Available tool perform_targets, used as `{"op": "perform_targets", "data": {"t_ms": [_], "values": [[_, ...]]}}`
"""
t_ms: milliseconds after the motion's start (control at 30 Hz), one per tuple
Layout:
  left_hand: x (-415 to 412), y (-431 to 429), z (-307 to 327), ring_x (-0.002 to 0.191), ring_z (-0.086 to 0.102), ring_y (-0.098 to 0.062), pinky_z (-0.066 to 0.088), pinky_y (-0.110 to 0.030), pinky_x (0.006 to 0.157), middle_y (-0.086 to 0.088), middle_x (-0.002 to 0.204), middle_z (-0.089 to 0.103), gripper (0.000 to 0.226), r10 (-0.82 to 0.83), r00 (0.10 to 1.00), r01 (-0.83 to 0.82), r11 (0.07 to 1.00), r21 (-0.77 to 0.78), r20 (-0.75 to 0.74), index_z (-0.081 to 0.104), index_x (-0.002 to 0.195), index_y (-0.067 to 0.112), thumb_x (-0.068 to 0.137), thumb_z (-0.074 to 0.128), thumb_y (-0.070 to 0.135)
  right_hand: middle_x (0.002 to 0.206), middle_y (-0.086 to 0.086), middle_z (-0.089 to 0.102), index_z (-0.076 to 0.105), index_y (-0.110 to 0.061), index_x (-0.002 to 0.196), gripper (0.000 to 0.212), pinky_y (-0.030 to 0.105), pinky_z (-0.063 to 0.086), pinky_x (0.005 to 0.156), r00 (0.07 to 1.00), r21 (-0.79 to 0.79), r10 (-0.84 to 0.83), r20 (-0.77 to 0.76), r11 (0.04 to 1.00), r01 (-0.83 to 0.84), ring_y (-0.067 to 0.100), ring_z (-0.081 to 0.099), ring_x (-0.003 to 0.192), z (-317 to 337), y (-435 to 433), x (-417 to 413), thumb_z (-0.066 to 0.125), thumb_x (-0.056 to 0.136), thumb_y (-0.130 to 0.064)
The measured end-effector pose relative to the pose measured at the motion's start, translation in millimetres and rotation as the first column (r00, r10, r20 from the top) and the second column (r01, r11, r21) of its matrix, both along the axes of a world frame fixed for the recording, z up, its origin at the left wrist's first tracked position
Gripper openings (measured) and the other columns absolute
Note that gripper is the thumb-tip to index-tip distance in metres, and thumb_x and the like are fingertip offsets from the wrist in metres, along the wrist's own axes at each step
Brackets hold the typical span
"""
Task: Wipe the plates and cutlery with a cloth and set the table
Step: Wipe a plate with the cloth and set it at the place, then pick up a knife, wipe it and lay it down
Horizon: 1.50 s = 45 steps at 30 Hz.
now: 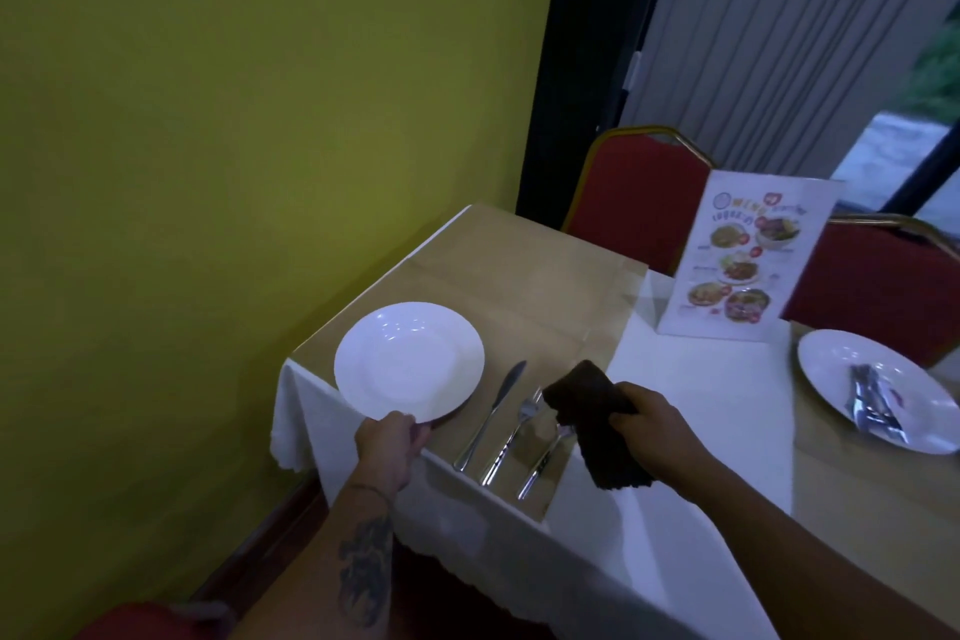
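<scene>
A white plate lies on the tan runner near the table's left corner. My left hand grips its near rim. To its right a knife, a fork and a spoon lie side by side. My right hand holds a dark brown cloth just above the spoon's head, which it partly hides. A second white plate with several pieces of cutlery on it sits at the right.
The table has a white cloth and tan runners. A standing menu card is at the back. Two red chairs stand behind the table. A yellow-green wall is close on the left.
</scene>
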State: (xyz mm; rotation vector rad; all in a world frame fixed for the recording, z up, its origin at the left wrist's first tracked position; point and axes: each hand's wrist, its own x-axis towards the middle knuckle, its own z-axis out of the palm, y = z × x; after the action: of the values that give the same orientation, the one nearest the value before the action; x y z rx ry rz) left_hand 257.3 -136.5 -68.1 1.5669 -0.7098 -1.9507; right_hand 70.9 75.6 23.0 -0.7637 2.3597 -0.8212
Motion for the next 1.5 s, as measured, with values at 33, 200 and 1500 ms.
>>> {"op": "perform_targets", "data": {"t_ms": [33,200,1500], "values": [[0,2,0,0.079,0.065,-0.023,0.060,-0.027,0.060,-0.016,0.102,0.064,0.036,-0.009,0.999,0.010,1.000,0.024,-0.033,0.055,0.123,-0.008,0.087,0.053,-0.011,0.091,0.006,0.069,0.064,-0.017,0.100,0.022,0.035,0.055,0.078,1.000,-0.006,-0.011,0.005,1.000,0.011,0.020,0.067,0.084,1,3,-1,0.047,0.096,-0.003],[-4,11,9,0.086,0.066,-0.030,0.061,-0.040,0.079,-0.019,0.098,0.067,0.018,-0.111,0.989,0.121,0.988,0.094,-0.102,0.059,0.101,-0.003,0.086,0.048,-0.006,0.092,0.009,0.071,0.064,-0.016,0.101,0.023,0.040,0.057,0.082,0.998,-0.032,-0.047,0.034,0.998,0.048,0.023,0.069,0.086,5,19,-6,0.046,0.096,-0.003],[-347,588,62,0.066,0.058,-0.027,0.046,-0.032,0.064,-0.011,0.070,0.065,0.014,-0.963,-0.031,0.996,-0.050,-0.067,0.267,0.068,0.088,0.004,0.087,0.057,0.014,0.109,0.018,0.068,0.063,-0.006,0.120,0.027,0.043,0.053,0.087,0.180,-0.266,-0.860,0.477,0.054,0.963,0.034,0.066,0.096,-4,561,-161,0.047,0.098,-0.003]]}}
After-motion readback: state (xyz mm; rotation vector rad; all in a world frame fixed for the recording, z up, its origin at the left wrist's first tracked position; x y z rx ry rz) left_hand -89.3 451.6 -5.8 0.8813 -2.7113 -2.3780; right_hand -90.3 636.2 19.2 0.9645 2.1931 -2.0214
